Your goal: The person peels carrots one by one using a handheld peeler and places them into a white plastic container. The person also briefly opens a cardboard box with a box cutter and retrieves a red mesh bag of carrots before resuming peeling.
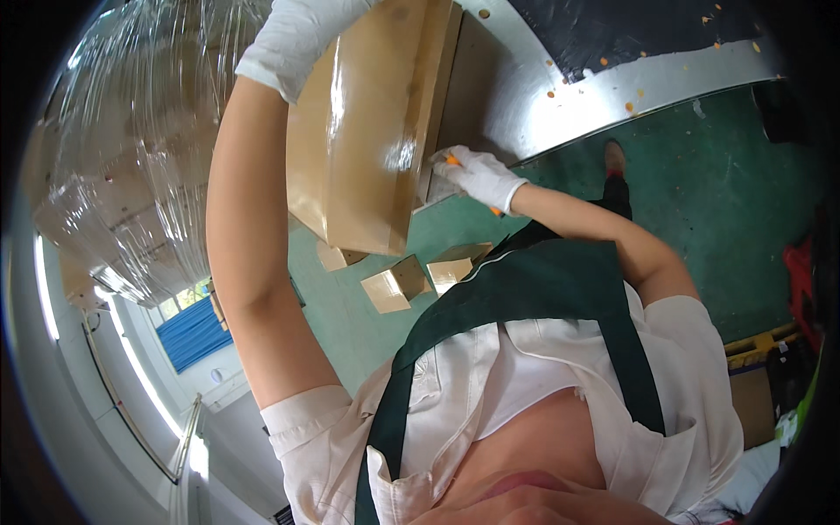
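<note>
A large cardboard box (pixel 367 131) with glossy clear tape stands tilted in the upper middle. My left hand (pixel 308 39), in a white glove, reaches over its upper left part; the fingers are cut off by the frame's top edge, so its grip cannot be told. Beside the box's right side, my right hand (pixel 482 177), also in a white glove, is closed around an orange tool (pixel 453 159). Orange shows at both ends of that fist; the tool's exact kind is unclear. Right of the box lies a metal tabletop (pixel 525 111) with scattered small orange bits.
Stacked cartons in clear stretch wrap (pixel 131 151) rise at left. Several small cardboard boxes (pixel 394 285) are on the green floor (pixel 695 216) below. Black sheeting (pixel 630 33) covers part of the tabletop. Another person's shoe (pixel 615 157) shows beyond my right forearm. A yellow pallet (pixel 761 344) is at lower right.
</note>
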